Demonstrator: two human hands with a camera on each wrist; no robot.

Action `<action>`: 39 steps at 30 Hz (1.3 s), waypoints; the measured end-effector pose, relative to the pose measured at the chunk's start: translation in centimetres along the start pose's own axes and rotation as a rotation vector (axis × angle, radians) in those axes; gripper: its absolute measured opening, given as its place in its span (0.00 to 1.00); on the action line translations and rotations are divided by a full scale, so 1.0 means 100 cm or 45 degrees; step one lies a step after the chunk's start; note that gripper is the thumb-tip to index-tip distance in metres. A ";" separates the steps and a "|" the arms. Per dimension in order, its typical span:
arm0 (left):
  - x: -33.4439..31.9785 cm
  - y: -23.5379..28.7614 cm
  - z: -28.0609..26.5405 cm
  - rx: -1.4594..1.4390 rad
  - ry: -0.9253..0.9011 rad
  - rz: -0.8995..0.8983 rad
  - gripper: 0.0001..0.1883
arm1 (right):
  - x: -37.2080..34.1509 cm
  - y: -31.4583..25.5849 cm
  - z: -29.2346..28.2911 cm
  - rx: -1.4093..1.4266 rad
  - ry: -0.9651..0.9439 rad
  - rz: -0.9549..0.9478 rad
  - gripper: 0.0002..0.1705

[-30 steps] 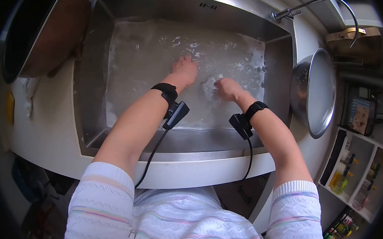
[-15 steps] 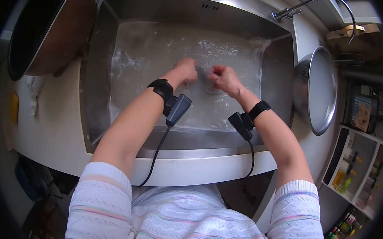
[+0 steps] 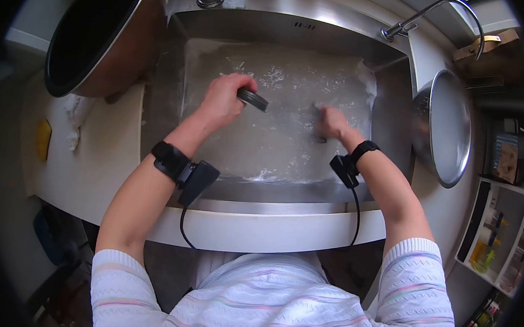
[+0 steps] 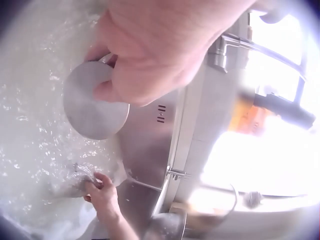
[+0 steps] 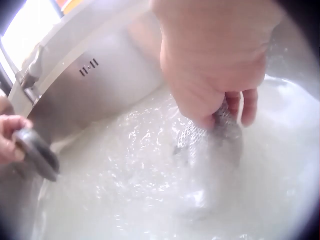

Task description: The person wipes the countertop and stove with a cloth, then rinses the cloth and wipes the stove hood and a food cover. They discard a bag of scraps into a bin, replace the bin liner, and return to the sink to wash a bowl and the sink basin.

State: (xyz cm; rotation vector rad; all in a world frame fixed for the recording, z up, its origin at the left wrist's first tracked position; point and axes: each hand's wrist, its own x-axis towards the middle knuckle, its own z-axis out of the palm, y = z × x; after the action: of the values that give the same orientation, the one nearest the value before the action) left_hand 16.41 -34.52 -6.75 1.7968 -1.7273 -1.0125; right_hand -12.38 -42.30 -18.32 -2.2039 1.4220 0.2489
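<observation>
In the head view my left hand (image 3: 221,100) is raised above the cloudy water (image 3: 287,147) in the sink, pinching a small round metal lid (image 3: 253,100) by its edge. The left wrist view shows the lid's flat grey face (image 4: 92,112), the thumb pressed on it. To the right, my right hand (image 3: 336,123) is low at the water surface. Its fingers grip a silvery mesh scrubber (image 5: 192,137), seen in the right wrist view with its lower part under water. The hands are apart, and the sink's bottom is hidden by the murky water.
A large dark pot (image 3: 124,50) stands at the sink's left, near a white cloth (image 3: 75,120) and a yellow object (image 3: 43,139). On the right is a steel bowl (image 3: 450,128). Two faucets, one a thin curved tap (image 3: 396,31), rise behind the steel sink (image 3: 396,106).
Both hands were low in the water, then came close together. My left hand has since lifted up and left with the lid; my right hand has moved right, away from it.
</observation>
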 end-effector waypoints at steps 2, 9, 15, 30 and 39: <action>-0.017 -0.009 -0.009 0.063 0.184 0.296 0.15 | 0.000 -0.017 0.003 -0.209 -0.282 -0.184 0.13; -0.099 0.002 -0.064 0.239 0.275 0.334 0.18 | 0.022 -0.030 -0.037 0.215 -0.391 0.458 0.11; -0.167 -0.023 -0.091 0.492 0.366 0.366 0.20 | 0.068 -0.083 -0.087 1.753 0.048 0.308 0.08; -0.243 -0.059 -0.076 0.065 0.863 0.057 0.16 | 0.089 -0.301 0.010 0.560 0.042 -0.720 0.12; -0.263 -0.064 -0.046 -0.160 1.058 -0.197 0.16 | 0.083 -0.251 0.057 -0.477 -0.027 -1.083 0.19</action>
State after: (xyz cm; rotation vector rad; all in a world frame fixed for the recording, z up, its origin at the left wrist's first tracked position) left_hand 25.45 -8.85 -3.45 1.8972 -1.0009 -0.3105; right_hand 14.32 -37.83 -18.79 -2.8702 0.3383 0.2383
